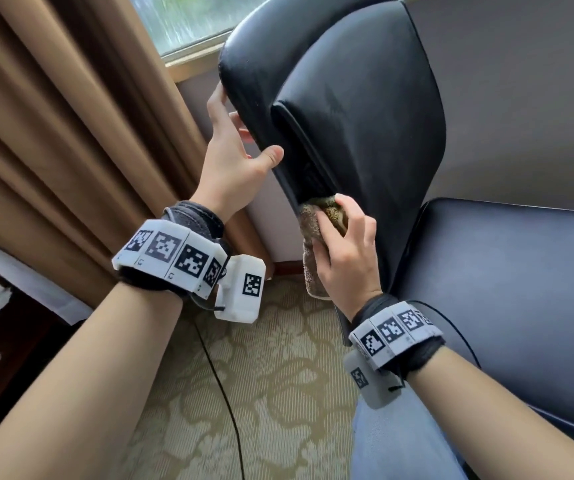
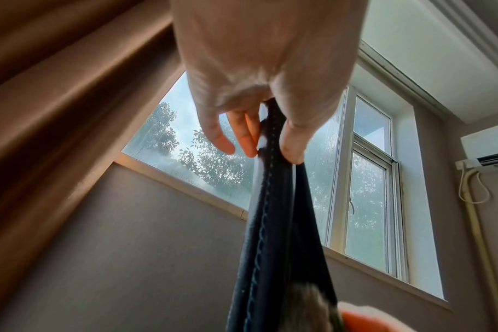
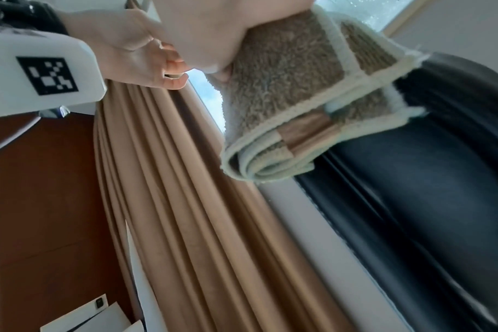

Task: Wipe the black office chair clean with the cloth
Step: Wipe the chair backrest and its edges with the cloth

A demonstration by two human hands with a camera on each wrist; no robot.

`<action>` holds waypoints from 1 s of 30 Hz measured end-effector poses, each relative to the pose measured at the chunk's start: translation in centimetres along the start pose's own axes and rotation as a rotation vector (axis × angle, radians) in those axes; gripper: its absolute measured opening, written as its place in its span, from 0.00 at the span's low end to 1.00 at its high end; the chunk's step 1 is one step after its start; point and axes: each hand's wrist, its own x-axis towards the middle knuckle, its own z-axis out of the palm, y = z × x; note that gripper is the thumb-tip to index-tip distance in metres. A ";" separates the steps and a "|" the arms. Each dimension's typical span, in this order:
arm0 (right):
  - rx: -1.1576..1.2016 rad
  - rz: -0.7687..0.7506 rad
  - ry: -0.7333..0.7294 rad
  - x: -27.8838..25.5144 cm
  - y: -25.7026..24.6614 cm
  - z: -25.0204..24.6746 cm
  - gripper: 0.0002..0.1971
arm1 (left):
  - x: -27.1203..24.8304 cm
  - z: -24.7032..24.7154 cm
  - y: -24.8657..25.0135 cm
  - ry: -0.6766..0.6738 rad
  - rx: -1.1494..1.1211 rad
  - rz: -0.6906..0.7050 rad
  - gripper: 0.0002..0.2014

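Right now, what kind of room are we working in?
Probably a hotel room or an office: tan curtain beside a window, patterned carpet, wall air conditioner, and the black office chair.

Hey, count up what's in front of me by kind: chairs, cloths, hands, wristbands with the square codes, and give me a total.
Chairs: 1, the black office chair
Cloths: 1, the brown cloth
Hands: 2, left hand, right hand
Coded wristbands: 2, left wristband, right wristband
Total: 6
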 end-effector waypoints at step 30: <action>-0.201 -0.081 -0.065 0.1 1.0 -0.1 0.21 | 0.7 -0.2 0.5 -0.013 0.107 0.001 0.39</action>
